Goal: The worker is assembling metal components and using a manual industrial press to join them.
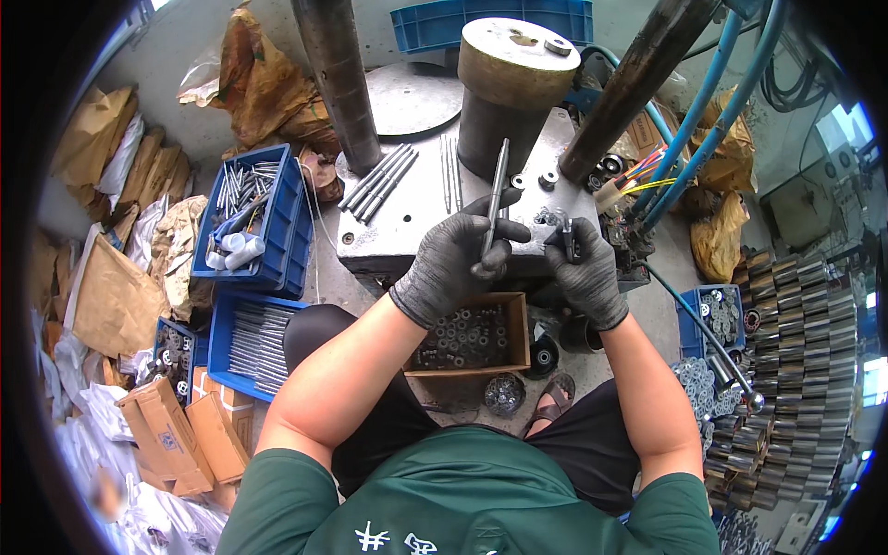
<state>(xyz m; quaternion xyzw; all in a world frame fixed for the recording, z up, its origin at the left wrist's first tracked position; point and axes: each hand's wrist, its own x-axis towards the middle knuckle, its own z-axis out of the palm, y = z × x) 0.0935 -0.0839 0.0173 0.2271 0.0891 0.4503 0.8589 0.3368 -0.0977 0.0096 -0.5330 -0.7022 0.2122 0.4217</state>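
Note:
My left hand (453,264), in a grey glove, is closed round a slim metal shaft (500,178). The shaft stands nearly upright over the front of the metal press table (407,240). My right hand (589,280), gloved too, is just to its right, fingers curled round a small dark part (569,239) whose kind I cannot make out. Small metal rings (548,218) lie on the table behind the hands. Several like shafts (384,182) rest on the table's left, with thinner-looking shafts (450,176) beside them.
A thick press cylinder (504,102) rises behind, between two dark columns (339,83). Below the table sits a wooden box (518,333) of small ring parts. Blue bins (301,227) of shafts stand at left. Stacked metal cylinders (800,370) fill the right; blue hoses (712,129) hang there.

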